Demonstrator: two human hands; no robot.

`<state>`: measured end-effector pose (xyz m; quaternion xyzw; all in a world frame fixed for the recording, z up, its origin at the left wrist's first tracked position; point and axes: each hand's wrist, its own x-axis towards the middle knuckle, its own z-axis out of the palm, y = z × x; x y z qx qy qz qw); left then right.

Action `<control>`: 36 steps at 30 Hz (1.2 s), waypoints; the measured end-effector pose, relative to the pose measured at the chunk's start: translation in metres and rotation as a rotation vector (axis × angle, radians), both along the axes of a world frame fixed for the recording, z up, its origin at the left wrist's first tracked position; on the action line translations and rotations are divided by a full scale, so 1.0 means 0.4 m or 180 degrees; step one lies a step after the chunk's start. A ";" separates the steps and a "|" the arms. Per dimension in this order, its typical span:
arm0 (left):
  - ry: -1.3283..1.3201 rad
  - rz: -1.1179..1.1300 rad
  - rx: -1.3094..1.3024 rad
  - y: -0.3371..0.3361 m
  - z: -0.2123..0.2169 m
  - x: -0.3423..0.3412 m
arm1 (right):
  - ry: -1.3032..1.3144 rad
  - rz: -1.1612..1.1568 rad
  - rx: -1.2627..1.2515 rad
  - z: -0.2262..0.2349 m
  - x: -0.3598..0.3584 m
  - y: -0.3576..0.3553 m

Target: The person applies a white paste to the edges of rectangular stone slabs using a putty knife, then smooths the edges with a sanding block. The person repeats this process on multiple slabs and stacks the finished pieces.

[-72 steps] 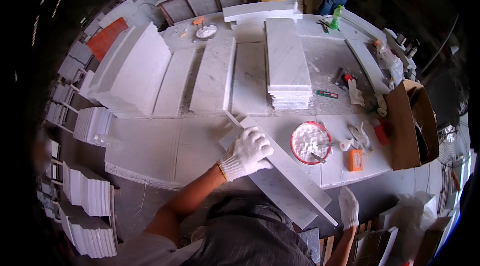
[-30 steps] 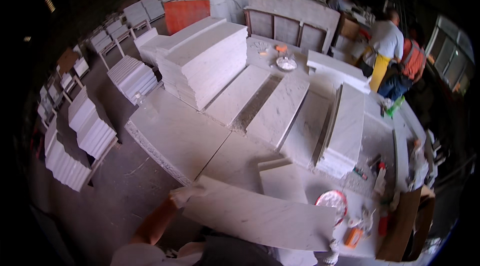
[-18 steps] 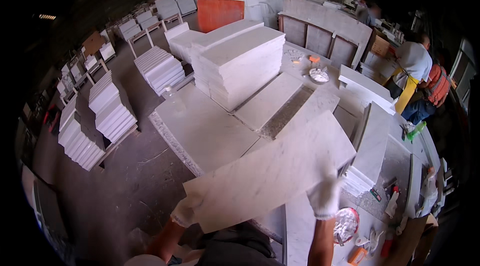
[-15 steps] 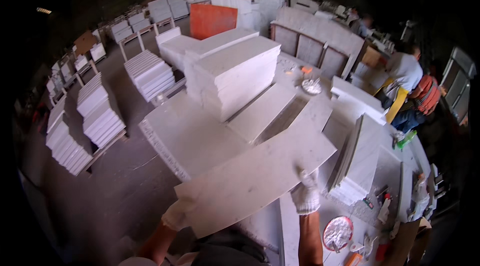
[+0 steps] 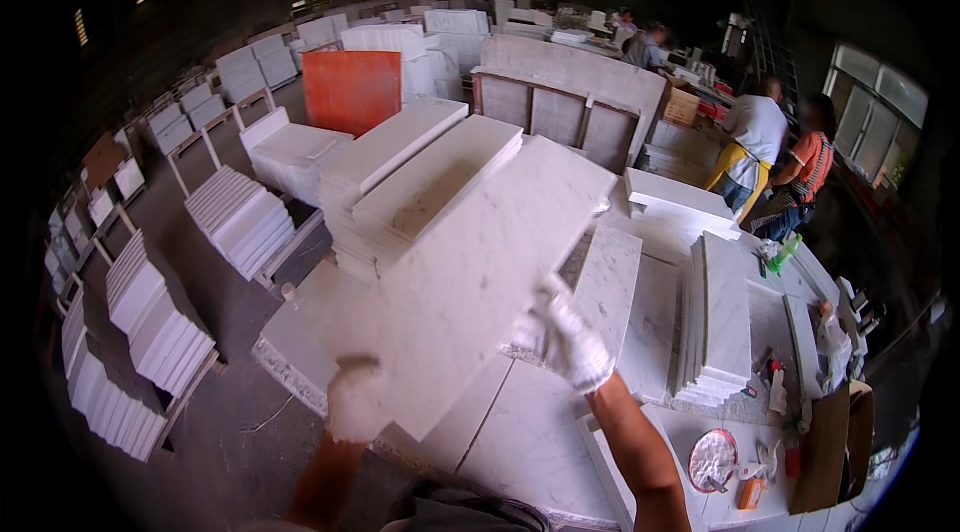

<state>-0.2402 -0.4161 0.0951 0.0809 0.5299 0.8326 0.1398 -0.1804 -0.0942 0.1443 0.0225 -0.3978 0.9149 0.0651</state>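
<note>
A long white marble slab (image 5: 500, 262) with grey flecks is held up slantwise over the worktable, its far end high and to the right. My left hand (image 5: 357, 400), in a white work glove, grips the slab's near left end. On the slab's right edge is my right hand (image 5: 572, 337), gloved too and slightly blurred, its fingers partly hidden at the edge. Just beyond the slab rises a stack of thick white slabs (image 5: 400, 147), partly covered by it. A narrow marble slab (image 5: 608, 277) lies flat to the right of my right hand.
At right stands a stack of narrow slabs (image 5: 715, 322). Nearer are a red-rimmed bowl of white paste (image 5: 712, 459), an orange box (image 5: 750, 494) and a cardboard box (image 5: 833, 452). A green bottle (image 5: 785, 252) lies beyond. Two people (image 5: 752, 142) work at far right. Slab racks (image 5: 240, 217) line the left.
The held slab has turned steeper and risen away from me, its far end now beside the tall stack. Both hands have moved with it, and the view has shifted right.
</note>
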 end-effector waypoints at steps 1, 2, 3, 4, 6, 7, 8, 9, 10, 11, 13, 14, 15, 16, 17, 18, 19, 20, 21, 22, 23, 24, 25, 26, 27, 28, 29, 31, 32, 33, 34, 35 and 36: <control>-0.0726 -0.0335 0.0694 0.051 0.096 -0.027 | 0.0101 0.0184 0.0309 0.016 0.018 -0.017; -0.1560 -0.0611 0.1324 0.121 0.188 -0.056 | -0.0030 0.0183 0.0471 -0.018 0.038 0.002; -0.1506 -0.0629 0.1370 0.146 0.184 -0.109 | -0.0098 0.0250 0.0650 -0.044 0.073 0.005; -0.1193 -0.0516 0.1302 0.152 0.145 -0.178 | -0.0132 0.0385 0.0802 -0.080 0.094 0.002; -0.0488 -0.0158 0.1148 0.157 0.065 -0.316 | -0.0537 0.0296 0.0816 -0.156 0.144 0.010; -0.0451 -0.0140 0.1188 0.185 0.059 -0.364 | -0.0715 0.0107 0.0723 -0.197 0.180 0.021; -0.0734 -0.0365 0.1421 0.243 0.114 -0.375 | -0.0932 -0.0138 0.0618 -0.243 0.225 0.041; -0.0116 -0.0229 0.1020 0.242 0.073 -0.447 | -0.1092 -0.0324 0.0461 -0.279 0.260 0.045; 0.0521 -0.0036 0.0606 0.213 -0.010 -0.556 | -0.1231 -0.0455 0.0303 -0.308 0.281 0.048; 0.0513 -0.0037 0.0545 0.228 -0.018 -0.590 | -0.1348 -0.0659 0.0231 -0.334 0.313 0.055; -0.0112 -0.0244 0.0771 0.301 0.064 -0.595 | -0.1647 -0.1162 0.0024 -0.382 0.394 0.054; -0.0687 -0.0362 0.1022 0.328 0.119 -0.586 | -0.1728 -0.1349 -0.0108 -0.413 0.429 0.045; -0.0018 -0.0129 0.0431 0.315 0.091 -0.626 | -0.1757 -0.1450 -0.0207 -0.431 0.443 0.038; 0.0644 0.0112 -0.0165 0.292 0.032 -0.691 | -0.1791 -0.1544 -0.0305 -0.449 0.449 0.032; 0.1167 0.0259 -0.0663 0.293 0.015 -0.714 | -0.1647 -0.1720 -0.0512 -0.425 0.445 0.008; 0.1669 0.0485 -0.1158 0.292 0.001 -0.735 | -0.1775 -0.1751 -0.0467 -0.435 0.438 0.004; 0.2072 0.0670 -0.1560 0.286 -0.011 -0.753 | -0.1902 -0.1772 -0.0421 -0.453 0.431 0.003; 0.2455 0.0838 -0.1936 0.298 -0.007 -0.755 | -0.2045 -0.1816 -0.0353 -0.467 0.431 0.003; 0.2007 0.0595 -0.1471 0.306 0.000 -0.755 | -0.2110 -0.1783 -0.0257 -0.482 0.435 0.002; 0.1551 0.0364 -0.1011 0.313 0.009 -0.751 | -0.2174 -0.1743 -0.0160 -0.499 0.443 -0.001; 0.1104 0.0172 -0.0548 0.318 0.028 -0.741 | -0.2217 -0.1676 -0.0049 -0.512 0.446 0.002; 0.1774 0.0429 -0.1256 0.320 0.034 -0.735 | -0.2225 -0.1686 -0.0078 -0.525 0.450 0.004; 0.2434 0.0681 -0.1976 0.322 0.036 -0.729 | -0.2234 -0.1695 -0.0107 -0.536 0.453 0.006; 0.3108 0.0955 -0.2687 0.318 0.047 -0.728 | -0.2207 -0.1705 -0.0125 -0.538 0.448 0.010; 0.2894 0.0875 -0.2424 0.310 0.038 -0.741 | -0.2169 -0.1710 -0.0164 -0.539 0.443 0.011; 0.2681 0.0795 -0.2162 0.301 0.015 -0.765 | -0.2133 -0.1713 -0.0204 -0.539 0.437 0.011; 0.2461 0.0689 -0.1888 0.307 0.017 -0.766 | -0.2111 -0.1741 -0.0245 -0.539 0.437 0.011; 0.1717 0.0266 -0.1040 0.313 0.031 -0.755 | -0.2129 -0.1765 -0.0238 -0.544 0.437 0.010; 0.1187 0.0049 -0.0555 0.321 0.054 -0.742 | -0.2143 -0.1781 -0.0241 -0.547 0.439 0.009; 0.0630 -0.0100 -0.0070 0.332 0.076 -0.730 | -0.2162 -0.1799 -0.0236 -0.547 0.440 0.007; -0.0086 -0.0248 0.0477 0.344 0.102 -0.721 | -0.2184 -0.1818 -0.0231 -0.546 0.442 0.006; -0.0795 -0.0383 0.1022 0.346 0.117 -0.716 | -0.2195 -0.1826 -0.0223 -0.545 0.443 0.005; -0.0641 -0.0327 0.0858 0.346 0.112 -0.717 | -0.2187 -0.1820 -0.0209 -0.547 0.445 0.005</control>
